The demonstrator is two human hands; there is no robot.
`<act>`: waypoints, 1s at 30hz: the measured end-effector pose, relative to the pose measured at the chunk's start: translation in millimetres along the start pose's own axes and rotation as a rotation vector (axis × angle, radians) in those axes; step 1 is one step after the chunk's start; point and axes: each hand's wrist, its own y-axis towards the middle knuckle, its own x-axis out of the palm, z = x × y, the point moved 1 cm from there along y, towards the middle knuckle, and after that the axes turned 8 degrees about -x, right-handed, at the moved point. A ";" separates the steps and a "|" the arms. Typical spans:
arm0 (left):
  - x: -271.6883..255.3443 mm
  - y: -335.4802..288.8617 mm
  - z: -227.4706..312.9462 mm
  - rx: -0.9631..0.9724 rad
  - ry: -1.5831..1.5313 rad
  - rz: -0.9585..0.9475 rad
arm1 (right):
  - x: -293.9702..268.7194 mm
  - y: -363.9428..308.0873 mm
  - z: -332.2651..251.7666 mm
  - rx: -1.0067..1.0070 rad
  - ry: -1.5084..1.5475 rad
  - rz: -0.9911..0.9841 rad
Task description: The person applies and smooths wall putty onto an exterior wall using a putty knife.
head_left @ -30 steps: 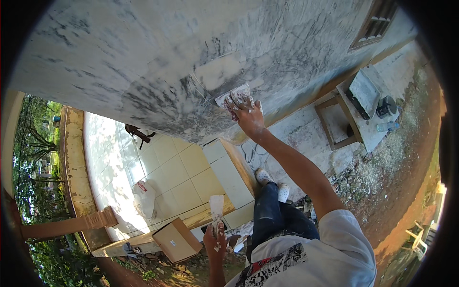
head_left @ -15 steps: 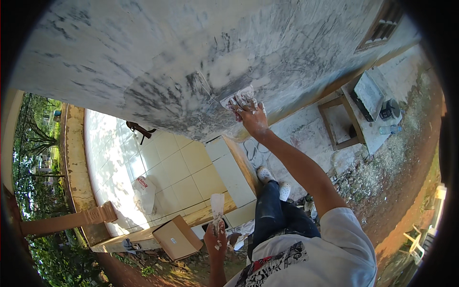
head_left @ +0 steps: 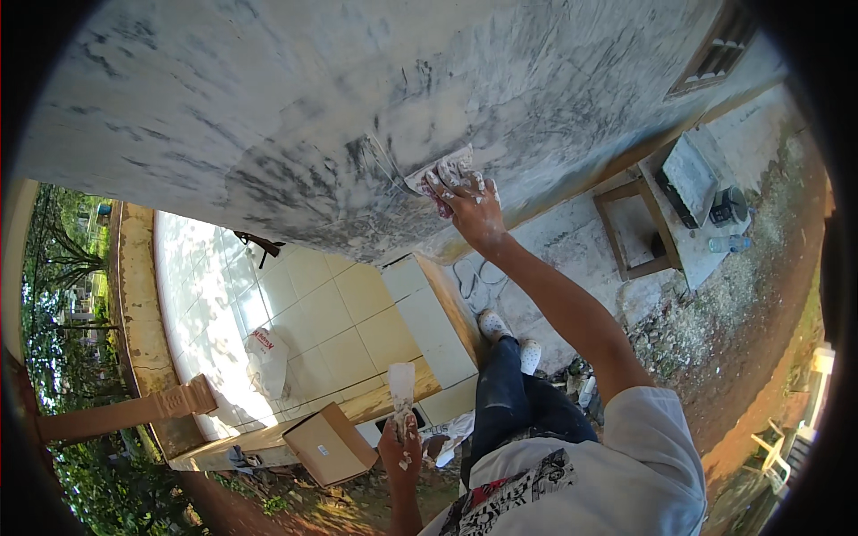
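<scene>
My right hand, spotted with white paste, is closed on a wide putty knife smeared with white filler. Its blade lies against the wall, which is patchy white and grey with dark streaks. Low in the view, my left hand grips a narrower putty knife by its handle. That blade points up, coated in white, apart from the wall. Dabs of paste cling to the left fingers too.
At right, a wooden stand carries a grey tray, a dark tub and plastic bottles. A cardboard box lies near the tiled porch. Rubble covers ground beside my feet. A barred window sits upper right.
My right hand and the wide putty knife have slid slightly left along the wall. The left hand with its knife has shifted a little left.
</scene>
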 end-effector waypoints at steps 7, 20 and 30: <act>-7.5 7.3 -25.7 0.066 0.000 0.019 | -40.8 -4.6 -24.3 0.137 0.044 -0.085; -6.2 9.0 -18.1 -0.066 -0.090 -0.023 | -19.6 14.4 27.9 0.025 -0.015 0.215; -6.6 6.4 -6.5 0.054 0.053 0.032 | -162.6 48.0 -17.0 0.008 -0.006 0.364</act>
